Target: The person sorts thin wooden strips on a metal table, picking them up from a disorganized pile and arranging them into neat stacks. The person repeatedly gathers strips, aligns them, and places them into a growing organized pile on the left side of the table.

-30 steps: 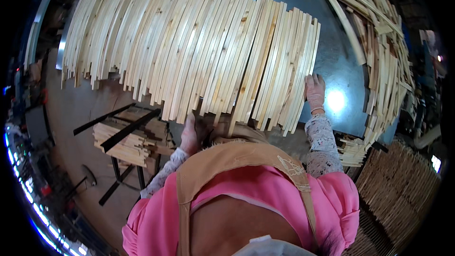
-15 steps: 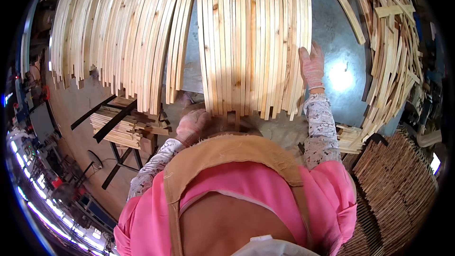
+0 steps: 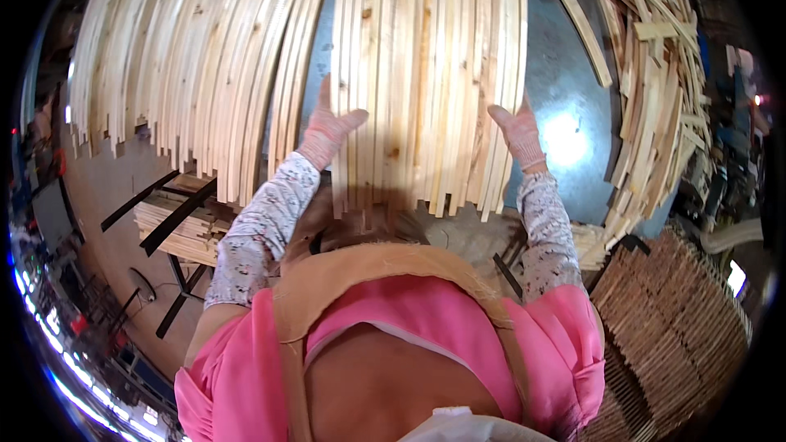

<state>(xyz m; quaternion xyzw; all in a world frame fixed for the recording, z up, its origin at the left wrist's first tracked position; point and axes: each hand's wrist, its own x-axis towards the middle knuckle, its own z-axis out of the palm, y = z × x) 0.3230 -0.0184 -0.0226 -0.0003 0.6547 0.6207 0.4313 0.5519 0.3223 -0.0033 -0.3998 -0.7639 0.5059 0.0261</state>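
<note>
A row of pale wooden strips point(image 3: 426, 90) lies side by side on the grey metal table, its near ends uneven and reaching past the table edge. My left hand point(image 3: 332, 129), in a pinkish knit glove, presses against the row's left side with its thumb over the top. On the opposite side my right hand point(image 3: 519, 133), gloved alike, grips the row's outer strips, thumb on top. The fingers of both hands are partly hidden along the strips' sides. To the left of my left hand lies a wider row of similar strips point(image 3: 184, 57).
The metal table point(image 3: 565, 74) shows between the rows and at the right. One loose strip point(image 3: 571, 16) lies there, beside a tangled heap of strips point(image 3: 651, 127). Stacked boards point(image 3: 671, 327) stand at lower right. Black metal bars point(image 3: 176, 221) and more stacked wood point(image 3: 168, 225) are at lower left.
My left hand has risen from below the table edge to the left side of the row and taken hold there. My right hand stays at the right side, thumb now over the strips.
</note>
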